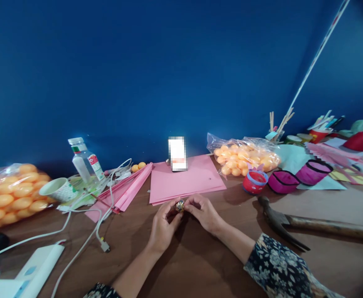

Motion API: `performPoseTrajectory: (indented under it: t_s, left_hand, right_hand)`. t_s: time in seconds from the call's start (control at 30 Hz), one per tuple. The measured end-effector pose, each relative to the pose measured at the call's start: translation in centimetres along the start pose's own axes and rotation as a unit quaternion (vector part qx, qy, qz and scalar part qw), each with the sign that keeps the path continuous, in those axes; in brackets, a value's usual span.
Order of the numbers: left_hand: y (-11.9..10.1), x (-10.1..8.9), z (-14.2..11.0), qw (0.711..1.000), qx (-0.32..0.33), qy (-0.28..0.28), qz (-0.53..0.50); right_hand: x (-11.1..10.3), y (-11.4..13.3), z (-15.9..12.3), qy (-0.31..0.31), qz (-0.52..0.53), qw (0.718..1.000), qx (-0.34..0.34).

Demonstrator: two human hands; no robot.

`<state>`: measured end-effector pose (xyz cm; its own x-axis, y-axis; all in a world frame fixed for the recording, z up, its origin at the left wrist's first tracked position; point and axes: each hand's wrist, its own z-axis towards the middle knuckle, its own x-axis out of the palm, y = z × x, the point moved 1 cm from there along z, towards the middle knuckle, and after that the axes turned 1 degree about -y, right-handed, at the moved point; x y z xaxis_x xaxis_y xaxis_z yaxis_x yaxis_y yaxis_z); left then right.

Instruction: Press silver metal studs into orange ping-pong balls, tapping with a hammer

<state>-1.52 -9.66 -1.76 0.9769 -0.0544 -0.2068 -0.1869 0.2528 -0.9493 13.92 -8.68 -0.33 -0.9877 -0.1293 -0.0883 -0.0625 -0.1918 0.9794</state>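
Shiny metallic little ball [179, 205], pinched in the fingertips of both left hand [164, 225] and right hand [204, 213], over the brown counter [184, 269], just near-side of some pink paper [189, 182]. Hammer [311, 223] lying off right.

Right sleeve [277, 267]: dark fabric printed with pale grey-blue and cream flowers and leaves; loose cuff [254, 253]. Left sleeve [102, 291]: similar print, partly visible at the near edge. Left hand [162, 225] and right hand [205, 215]: bare
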Motion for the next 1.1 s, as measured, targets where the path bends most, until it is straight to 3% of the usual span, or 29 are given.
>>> performPoseTrajectory:
  t_s: [1.1]
  left_hand:
    - [0.10,-0.10,0.05,1.000,0.013,-0.002,-0.003]
  right_hand:
    - [0.00,0.03,-0.01,0.009,-0.046,0.999,-0.010]
